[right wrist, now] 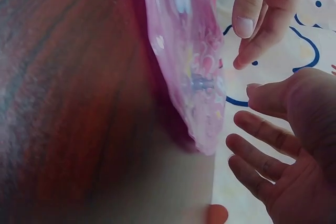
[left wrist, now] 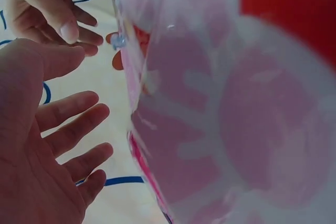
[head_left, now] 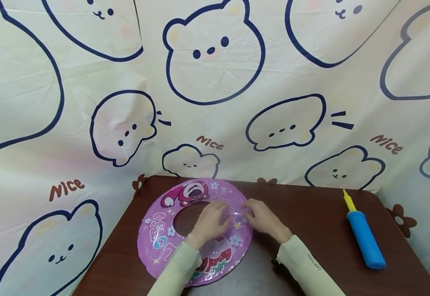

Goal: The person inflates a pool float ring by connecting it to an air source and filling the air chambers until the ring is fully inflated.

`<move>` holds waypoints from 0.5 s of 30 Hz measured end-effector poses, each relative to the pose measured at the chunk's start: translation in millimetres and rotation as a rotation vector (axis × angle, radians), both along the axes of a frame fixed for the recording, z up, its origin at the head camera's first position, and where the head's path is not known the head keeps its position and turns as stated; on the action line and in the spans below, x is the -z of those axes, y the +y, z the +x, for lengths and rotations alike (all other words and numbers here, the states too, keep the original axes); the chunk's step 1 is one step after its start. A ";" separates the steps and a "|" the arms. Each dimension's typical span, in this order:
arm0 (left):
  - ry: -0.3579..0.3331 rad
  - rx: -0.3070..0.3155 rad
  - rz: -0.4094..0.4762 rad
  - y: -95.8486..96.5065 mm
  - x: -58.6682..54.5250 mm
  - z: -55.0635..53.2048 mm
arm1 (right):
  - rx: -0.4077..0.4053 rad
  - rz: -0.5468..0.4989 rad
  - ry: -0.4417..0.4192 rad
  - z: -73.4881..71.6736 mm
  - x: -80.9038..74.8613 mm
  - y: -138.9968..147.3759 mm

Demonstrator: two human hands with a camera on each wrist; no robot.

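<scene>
A purple-pink printed swim ring (head_left: 149,250) lies on the dark table; its thin, loose edge shows in the right wrist view. Over the ring's right half, near its central hole, is my left hand (head_left: 211,222), fingers spread and slightly bent. My right hand (head_left: 266,218) is at the ring's right edge, its fingertips close to the plastic. A small clear valve (right wrist: 202,83) stands out from the ring near both hands. Nothing is between the fingers of the left hand (left wrist: 58,129) or the right hand (right wrist: 278,145) in the wrist views.
A blue hand pump (head_left: 366,240) with a yellow nozzle (head_left: 348,201) lies at the table's right side. The brown table (head_left: 303,222) has rounded far corners. Behind it hangs a pale curtain (head_left: 215,123) with bear outlines.
</scene>
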State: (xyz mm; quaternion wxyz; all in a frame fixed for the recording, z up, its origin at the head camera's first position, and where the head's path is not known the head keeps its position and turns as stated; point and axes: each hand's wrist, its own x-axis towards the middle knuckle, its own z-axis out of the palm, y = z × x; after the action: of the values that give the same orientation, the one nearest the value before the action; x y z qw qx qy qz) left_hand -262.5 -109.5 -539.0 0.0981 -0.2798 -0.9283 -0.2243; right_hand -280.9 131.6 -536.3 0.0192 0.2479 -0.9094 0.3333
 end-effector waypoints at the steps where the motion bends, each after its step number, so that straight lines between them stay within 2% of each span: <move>1: 0.011 0.000 -0.012 0.7 1.2 0.5 | -0.009 -0.006 -0.001 0.0 1.9 -1.0; 6: 0.042 0.019 -0.046 5.8 5.6 -0.2 | -0.057 -0.026 0.046 -2.7 10.6 -7.0; 15: 0.006 -0.004 -0.138 13.7 3.1 3.0 | -0.070 0.025 0.047 -6.2 24.7 -13.3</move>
State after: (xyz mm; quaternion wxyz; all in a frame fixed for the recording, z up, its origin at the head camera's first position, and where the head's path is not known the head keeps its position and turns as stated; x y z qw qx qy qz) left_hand -259.5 -95.8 -542.1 0.0816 -0.2845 -0.9419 -0.1586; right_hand -287.2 118.3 -561.0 0.0258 0.2876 -0.9035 0.3167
